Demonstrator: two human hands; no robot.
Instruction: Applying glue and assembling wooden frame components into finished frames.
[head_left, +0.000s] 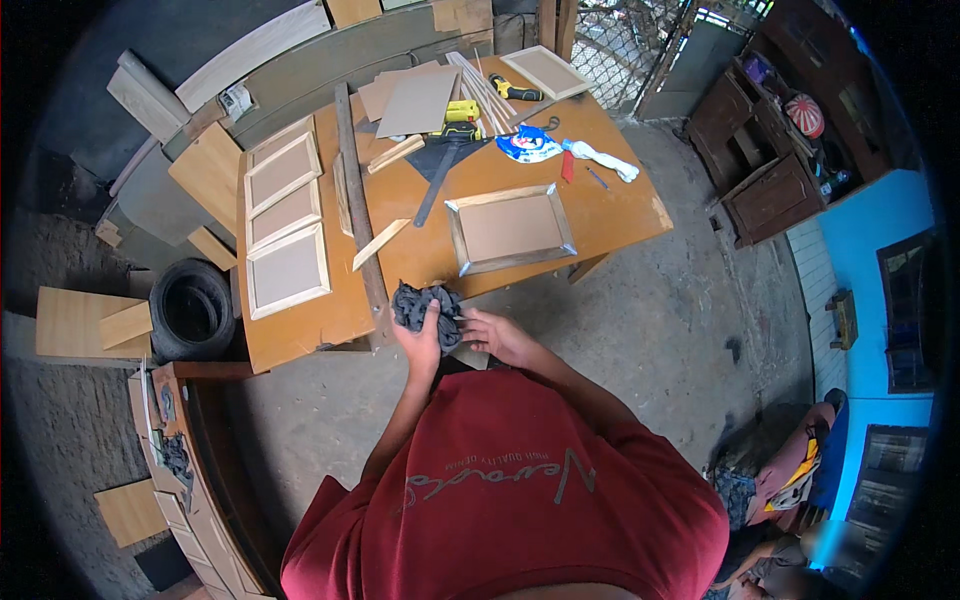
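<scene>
Dark grey rag, bunched at near tabletop edge, in front of frame. Left hand grip closed on rag; right hand touching rag's side, grip state cannot tell. Soft, light, non-fragile, judged; take by the bunched middle. Count: one rag, one frame here, three frames left of it.
</scene>
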